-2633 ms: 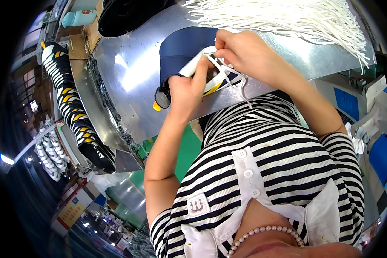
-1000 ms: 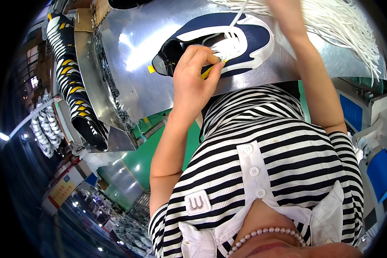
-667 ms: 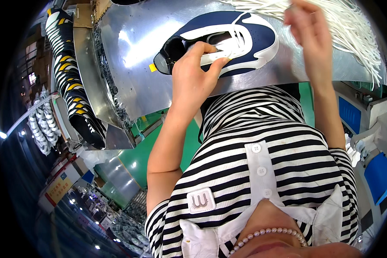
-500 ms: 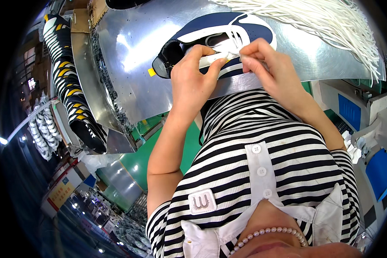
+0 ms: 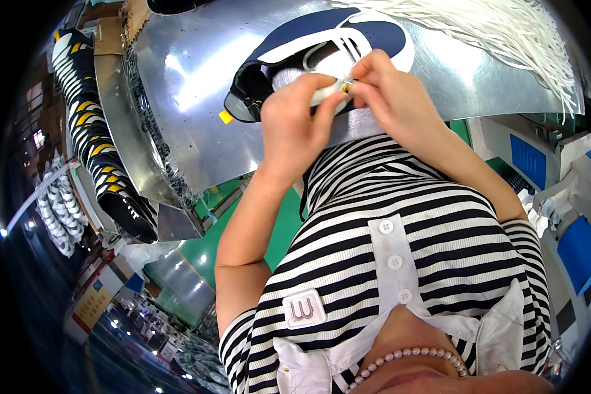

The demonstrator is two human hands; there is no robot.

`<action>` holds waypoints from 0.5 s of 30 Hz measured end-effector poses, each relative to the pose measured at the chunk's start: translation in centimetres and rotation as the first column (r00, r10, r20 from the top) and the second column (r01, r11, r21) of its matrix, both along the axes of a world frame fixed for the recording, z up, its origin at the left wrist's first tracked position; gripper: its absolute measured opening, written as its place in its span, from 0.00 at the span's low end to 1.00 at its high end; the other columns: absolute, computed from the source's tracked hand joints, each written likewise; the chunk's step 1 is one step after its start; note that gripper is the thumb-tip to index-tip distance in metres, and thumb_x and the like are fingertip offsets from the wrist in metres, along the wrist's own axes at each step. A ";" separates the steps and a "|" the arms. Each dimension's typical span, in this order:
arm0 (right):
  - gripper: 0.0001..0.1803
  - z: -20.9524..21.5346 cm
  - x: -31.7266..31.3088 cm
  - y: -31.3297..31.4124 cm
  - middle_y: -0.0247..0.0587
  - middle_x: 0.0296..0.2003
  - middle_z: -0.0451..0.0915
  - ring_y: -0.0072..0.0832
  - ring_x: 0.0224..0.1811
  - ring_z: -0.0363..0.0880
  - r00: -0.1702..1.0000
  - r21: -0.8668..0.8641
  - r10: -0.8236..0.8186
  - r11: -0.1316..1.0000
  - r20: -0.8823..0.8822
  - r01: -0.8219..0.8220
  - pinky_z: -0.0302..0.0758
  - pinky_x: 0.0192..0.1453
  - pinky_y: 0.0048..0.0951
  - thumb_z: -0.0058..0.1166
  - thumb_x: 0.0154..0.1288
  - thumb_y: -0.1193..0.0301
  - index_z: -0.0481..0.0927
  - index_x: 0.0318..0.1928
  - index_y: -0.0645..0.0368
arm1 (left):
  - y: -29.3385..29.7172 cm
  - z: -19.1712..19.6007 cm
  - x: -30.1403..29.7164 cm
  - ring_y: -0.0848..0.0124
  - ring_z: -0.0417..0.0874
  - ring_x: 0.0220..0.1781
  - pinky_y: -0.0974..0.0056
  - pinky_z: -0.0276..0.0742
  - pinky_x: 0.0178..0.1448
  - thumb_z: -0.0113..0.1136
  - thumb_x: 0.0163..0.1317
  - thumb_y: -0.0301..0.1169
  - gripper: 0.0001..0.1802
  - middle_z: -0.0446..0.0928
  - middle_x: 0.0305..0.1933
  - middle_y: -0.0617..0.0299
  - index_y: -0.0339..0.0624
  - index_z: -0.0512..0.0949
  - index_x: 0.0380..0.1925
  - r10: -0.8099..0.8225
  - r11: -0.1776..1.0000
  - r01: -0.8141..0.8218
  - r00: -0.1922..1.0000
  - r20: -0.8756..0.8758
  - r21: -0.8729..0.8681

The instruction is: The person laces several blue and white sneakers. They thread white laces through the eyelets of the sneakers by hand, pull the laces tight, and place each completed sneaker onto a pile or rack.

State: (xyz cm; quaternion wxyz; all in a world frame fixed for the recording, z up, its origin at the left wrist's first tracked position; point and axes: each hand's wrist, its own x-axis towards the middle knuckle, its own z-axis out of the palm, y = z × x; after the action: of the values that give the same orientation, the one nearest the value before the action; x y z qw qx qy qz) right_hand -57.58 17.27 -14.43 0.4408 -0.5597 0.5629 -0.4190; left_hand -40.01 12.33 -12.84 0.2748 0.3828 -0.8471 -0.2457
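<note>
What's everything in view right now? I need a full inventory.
Shoe: one, navy and white, on the table
Lace: count unclear, white, threaded in the shoe
Lace pile: one, white, table's upper right
Table: one, silver, under the shoe
Row of shoes: several, black, white and yellow, left
Cardboard: at least one piece, brown, upper left
Blue panels: two, blue, right
Sign: one, yellow and red, lower left
Floor: one, green, below the table
Shirt: one, black and white stripes, on the person
Necklace: one, pale beads, bottom
Left grip: one, bare, holding the shoe's near edge
Right grip: one, bare, pinched at the lace
</note>
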 end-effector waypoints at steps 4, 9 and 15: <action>0.10 -0.2 -0.2 -0.6 0.46 0.25 0.80 0.43 0.29 0.82 0.994 0.036 0.037 0.999 -0.101 -0.034 0.75 0.35 0.40 0.52 0.69 0.69 0.70 0.43 0.61 | 0.3 -0.1 -0.3 0.62 0.80 0.26 0.64 0.73 0.30 0.69 0.57 0.26 0.10 0.80 0.29 0.55 0.37 0.77 0.35 -0.054 0.997 0.055 0.998 0.012 -0.055; 0.07 4.1 -4.9 -0.2 0.40 0.26 0.81 0.34 0.28 0.82 0.903 0.065 0.063 0.997 -0.426 -0.039 0.75 0.29 0.33 0.60 0.61 0.71 0.79 0.39 0.55 | 1.1 -0.9 0.1 0.60 0.80 0.25 0.61 0.73 0.29 0.73 0.54 0.27 0.16 0.79 0.30 0.56 0.38 0.74 0.36 0.020 0.986 -0.018 1.000 0.007 -0.166; 0.11 3.1 -1.8 -4.7 0.46 0.33 0.84 0.43 0.35 0.83 0.776 0.015 0.380 0.902 -0.503 -0.432 0.78 0.42 0.40 0.53 0.62 0.71 0.82 0.43 0.59 | 1.2 -0.9 0.2 0.59 0.79 0.27 0.60 0.72 0.30 0.73 0.50 0.22 0.17 0.78 0.30 0.57 0.39 0.74 0.36 -0.125 0.942 0.114 0.992 -0.014 -0.316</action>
State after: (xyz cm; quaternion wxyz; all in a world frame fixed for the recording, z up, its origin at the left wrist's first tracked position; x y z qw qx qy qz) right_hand -59.37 12.53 -11.32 0.3331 -0.7775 0.5005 -0.1846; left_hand -39.80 13.56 -13.74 0.3314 0.2776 -0.8923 -0.1302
